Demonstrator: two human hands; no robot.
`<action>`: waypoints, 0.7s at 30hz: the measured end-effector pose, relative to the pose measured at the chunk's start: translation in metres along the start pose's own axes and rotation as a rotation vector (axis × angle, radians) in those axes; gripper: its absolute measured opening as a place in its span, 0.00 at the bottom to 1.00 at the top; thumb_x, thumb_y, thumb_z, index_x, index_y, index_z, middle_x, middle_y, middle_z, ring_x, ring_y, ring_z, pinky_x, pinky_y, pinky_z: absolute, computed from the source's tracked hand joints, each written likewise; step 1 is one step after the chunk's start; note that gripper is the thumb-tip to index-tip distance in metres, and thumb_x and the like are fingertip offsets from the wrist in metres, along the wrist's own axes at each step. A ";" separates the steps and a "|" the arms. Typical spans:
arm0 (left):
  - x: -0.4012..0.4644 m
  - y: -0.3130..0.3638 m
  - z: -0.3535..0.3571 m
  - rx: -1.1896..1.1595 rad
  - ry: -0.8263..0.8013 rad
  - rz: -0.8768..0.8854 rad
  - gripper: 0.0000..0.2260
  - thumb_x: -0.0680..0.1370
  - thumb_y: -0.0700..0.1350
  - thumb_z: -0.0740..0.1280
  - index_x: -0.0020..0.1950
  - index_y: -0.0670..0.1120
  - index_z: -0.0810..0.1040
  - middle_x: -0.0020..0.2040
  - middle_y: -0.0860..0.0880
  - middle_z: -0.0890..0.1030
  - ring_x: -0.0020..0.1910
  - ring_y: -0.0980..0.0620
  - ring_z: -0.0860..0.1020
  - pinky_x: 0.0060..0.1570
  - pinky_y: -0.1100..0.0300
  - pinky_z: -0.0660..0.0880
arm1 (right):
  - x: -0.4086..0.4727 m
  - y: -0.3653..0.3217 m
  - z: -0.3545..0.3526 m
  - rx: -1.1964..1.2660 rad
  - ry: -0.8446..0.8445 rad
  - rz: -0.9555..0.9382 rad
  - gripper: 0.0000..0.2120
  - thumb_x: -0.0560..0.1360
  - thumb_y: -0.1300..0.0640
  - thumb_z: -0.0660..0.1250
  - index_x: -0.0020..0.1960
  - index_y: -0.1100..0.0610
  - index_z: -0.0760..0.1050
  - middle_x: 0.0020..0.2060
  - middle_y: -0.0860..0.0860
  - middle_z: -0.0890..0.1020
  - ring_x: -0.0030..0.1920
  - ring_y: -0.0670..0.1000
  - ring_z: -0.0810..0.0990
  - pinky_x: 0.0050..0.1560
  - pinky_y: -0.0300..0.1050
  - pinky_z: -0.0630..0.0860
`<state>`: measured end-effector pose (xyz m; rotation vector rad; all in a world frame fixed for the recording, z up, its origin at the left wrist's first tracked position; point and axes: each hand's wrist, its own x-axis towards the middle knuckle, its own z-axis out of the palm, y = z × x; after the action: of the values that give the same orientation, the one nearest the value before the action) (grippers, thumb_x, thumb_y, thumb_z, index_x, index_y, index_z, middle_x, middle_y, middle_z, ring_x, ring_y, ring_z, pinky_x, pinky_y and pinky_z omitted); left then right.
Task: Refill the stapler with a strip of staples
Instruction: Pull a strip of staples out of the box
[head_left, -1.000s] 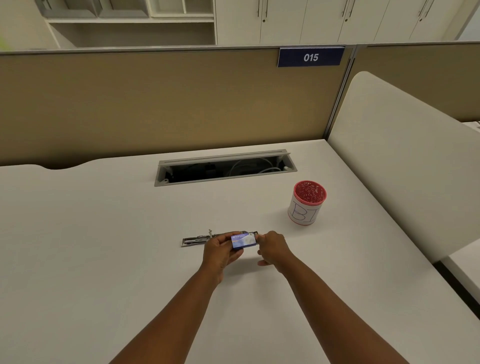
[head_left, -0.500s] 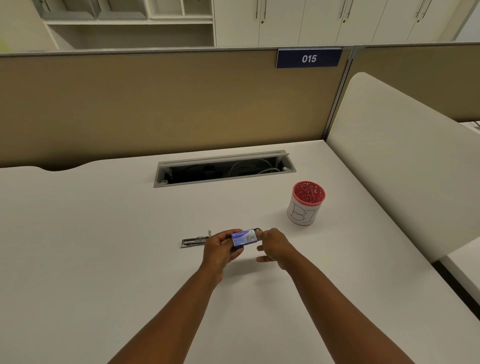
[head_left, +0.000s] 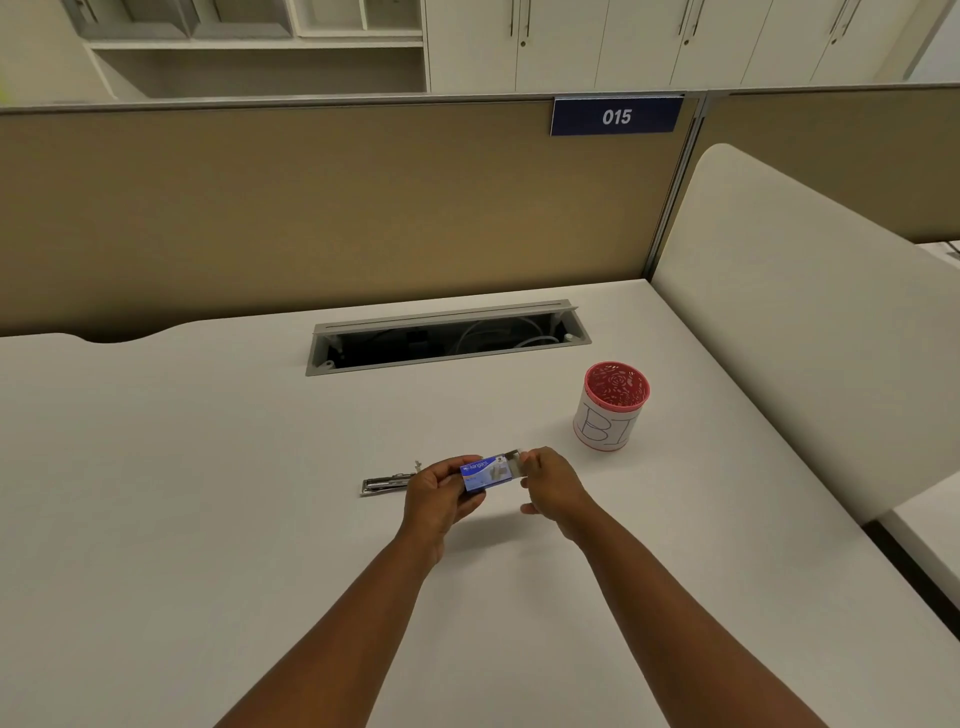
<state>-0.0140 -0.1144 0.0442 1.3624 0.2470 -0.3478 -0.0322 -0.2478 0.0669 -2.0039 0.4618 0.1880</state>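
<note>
The left hand (head_left: 435, 496) grips the blue staple box (head_left: 485, 474); the right hand (head_left: 551, 483) pinches its right end. The stapler (head_left: 387, 484) lies just left of the left hand.

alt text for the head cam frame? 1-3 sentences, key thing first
Over a white desk, a person's left hand holds a small blue staple box while the right hand pulls at its open right end. A metal stapler lies on the desk just left of the hands, a red mesh pen cup stands to the right, and a cable tray sits open behind.
</note>
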 end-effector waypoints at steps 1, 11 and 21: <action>0.000 0.000 0.000 -0.010 -0.005 -0.005 0.11 0.76 0.33 0.62 0.41 0.46 0.80 0.46 0.43 0.81 0.42 0.50 0.80 0.30 0.69 0.79 | 0.001 0.001 0.000 -0.021 0.004 -0.015 0.13 0.79 0.61 0.53 0.57 0.68 0.70 0.47 0.59 0.73 0.47 0.58 0.73 0.52 0.59 0.77; 0.001 -0.004 -0.005 -0.087 0.004 -0.089 0.09 0.75 0.32 0.63 0.44 0.42 0.80 0.41 0.46 0.82 0.41 0.50 0.80 0.29 0.68 0.79 | 0.014 0.013 -0.011 0.429 0.252 0.035 0.10 0.77 0.60 0.59 0.47 0.66 0.75 0.35 0.54 0.77 0.36 0.50 0.78 0.38 0.42 0.77; 0.001 -0.002 -0.003 -0.131 -0.029 -0.104 0.12 0.75 0.30 0.62 0.42 0.46 0.80 0.43 0.46 0.82 0.42 0.49 0.80 0.31 0.67 0.80 | 0.009 0.027 -0.011 0.642 0.203 0.145 0.14 0.75 0.72 0.56 0.44 0.63 0.79 0.40 0.58 0.79 0.37 0.51 0.78 0.48 0.46 0.77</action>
<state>-0.0138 -0.1118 0.0410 1.2178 0.3118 -0.4308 -0.0357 -0.2706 0.0463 -1.3642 0.6981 -0.0736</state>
